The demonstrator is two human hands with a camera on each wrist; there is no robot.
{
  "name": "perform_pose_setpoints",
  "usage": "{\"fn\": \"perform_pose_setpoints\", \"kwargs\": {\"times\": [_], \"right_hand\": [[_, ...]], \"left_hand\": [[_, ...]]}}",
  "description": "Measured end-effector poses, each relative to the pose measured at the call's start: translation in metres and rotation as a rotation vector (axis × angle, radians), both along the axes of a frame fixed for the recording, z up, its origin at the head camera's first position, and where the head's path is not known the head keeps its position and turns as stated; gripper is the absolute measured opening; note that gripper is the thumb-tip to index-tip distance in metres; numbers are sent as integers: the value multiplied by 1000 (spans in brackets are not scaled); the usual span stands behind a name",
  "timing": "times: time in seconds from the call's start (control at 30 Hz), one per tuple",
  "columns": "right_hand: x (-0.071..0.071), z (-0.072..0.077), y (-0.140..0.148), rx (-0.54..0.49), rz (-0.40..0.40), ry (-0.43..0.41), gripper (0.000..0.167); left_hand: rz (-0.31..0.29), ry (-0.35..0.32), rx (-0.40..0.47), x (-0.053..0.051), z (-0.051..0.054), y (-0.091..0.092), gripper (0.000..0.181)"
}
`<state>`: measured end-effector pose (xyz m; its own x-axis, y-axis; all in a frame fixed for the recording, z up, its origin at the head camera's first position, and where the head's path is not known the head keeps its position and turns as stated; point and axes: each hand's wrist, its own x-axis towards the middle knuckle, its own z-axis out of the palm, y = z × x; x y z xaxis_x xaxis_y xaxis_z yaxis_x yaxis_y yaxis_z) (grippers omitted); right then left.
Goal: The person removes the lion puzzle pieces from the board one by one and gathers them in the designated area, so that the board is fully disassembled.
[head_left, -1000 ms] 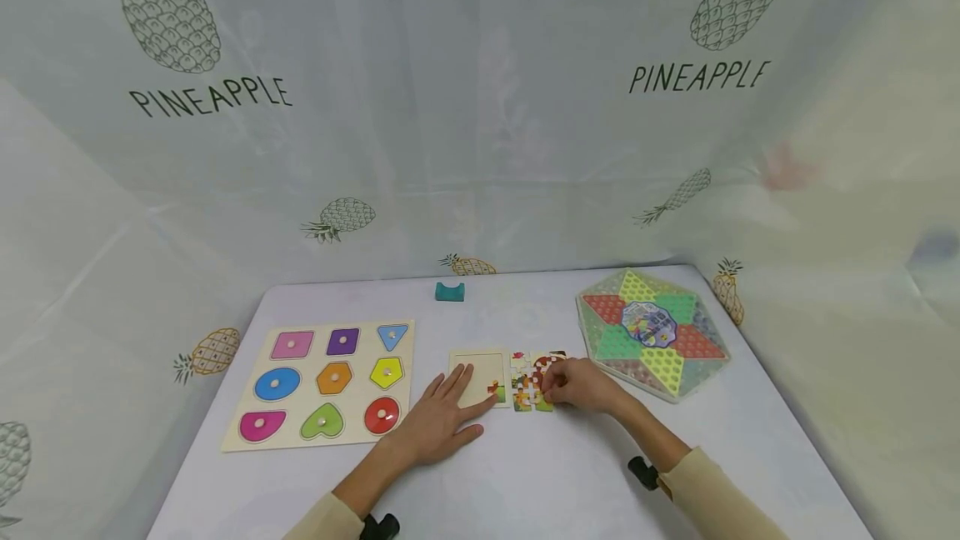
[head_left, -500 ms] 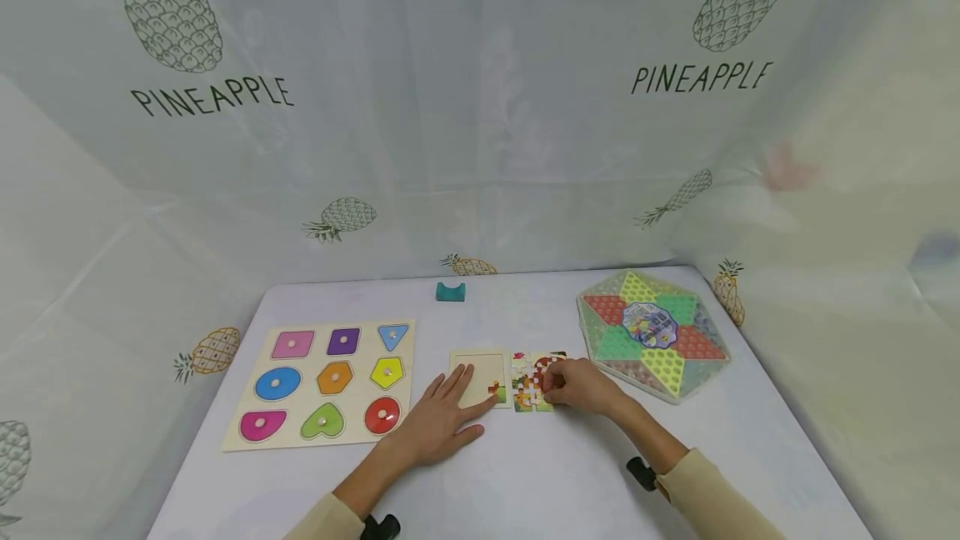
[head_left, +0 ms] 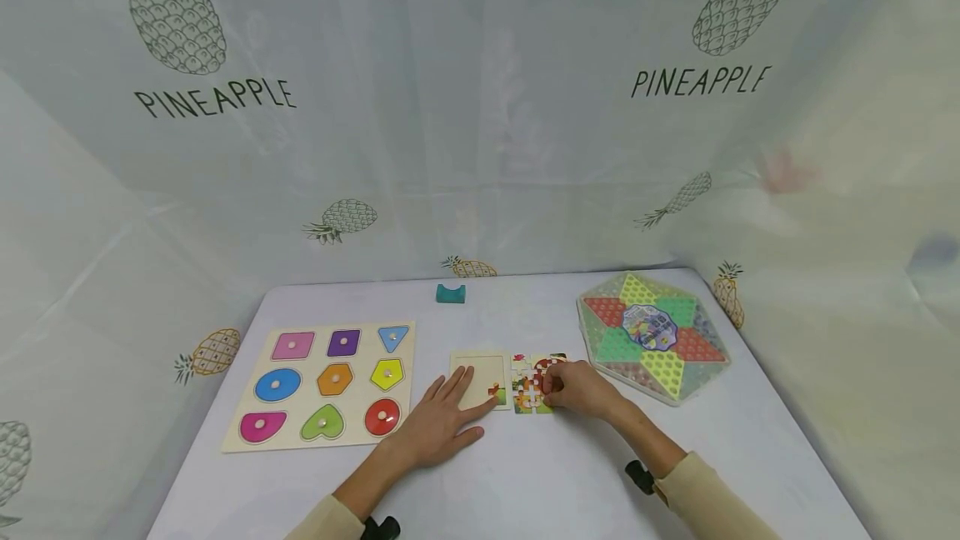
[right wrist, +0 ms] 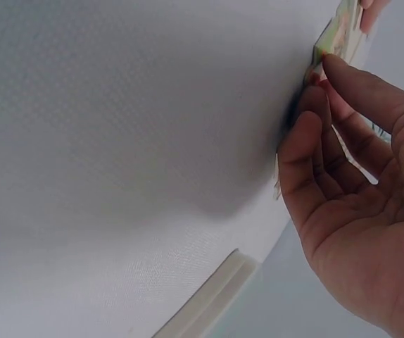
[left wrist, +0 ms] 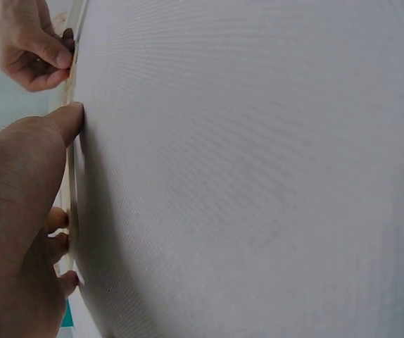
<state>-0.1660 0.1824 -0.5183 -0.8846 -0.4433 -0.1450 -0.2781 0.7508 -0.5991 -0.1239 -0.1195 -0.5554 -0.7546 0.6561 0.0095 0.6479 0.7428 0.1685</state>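
Observation:
In the head view my left hand (head_left: pixel 438 419) rests with spread, straight fingers on a shallow wooden puzzle frame (head_left: pixel 480 358). One printed corner piece (head_left: pixel 498 396) lies at the frame's lower right. Just right of the frame are several joined jigsaw pieces (head_left: pixel 521 382) with a red, yellow and green picture. My right hand (head_left: pixel 583 388) is at their right side, thumb and fingers curled together. In the right wrist view, its thumb and forefinger pinch a jigsaw piece (right wrist: pixel 317 70) at the edge of the group. The fingers hide most of that piece.
A wooden shape board (head_left: pixel 300 365) with coloured knobbed shapes lies on the left of the white table (head_left: pixel 525 482). At the back right is a hexagonal Chinese checkers board (head_left: pixel 626 344). A small teal block (head_left: pixel 451 294) stands near the back edge.
Almost nothing differs. The right wrist and sleeve have shifted very slightly left, while both hands keep their places at the frame and the jigsaw pieces.

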Motion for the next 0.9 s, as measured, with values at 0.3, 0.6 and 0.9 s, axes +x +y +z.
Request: {"fn": "perform_pose_setpoints", "kwargs": {"times": [0.3, 0.6, 0.9], "right_hand": [[0, -1, 0, 4, -4, -15, 15], [0, -2, 1, 3, 4, 1, 16], [1, -2, 2, -6, 10, -3, 15]], "left_hand": [[-9, 14, 8, 0, 0, 0, 53], [-12, 15, 2, 0, 0, 0, 53], [-4, 9, -5, 0, 0, 0, 54]]}}
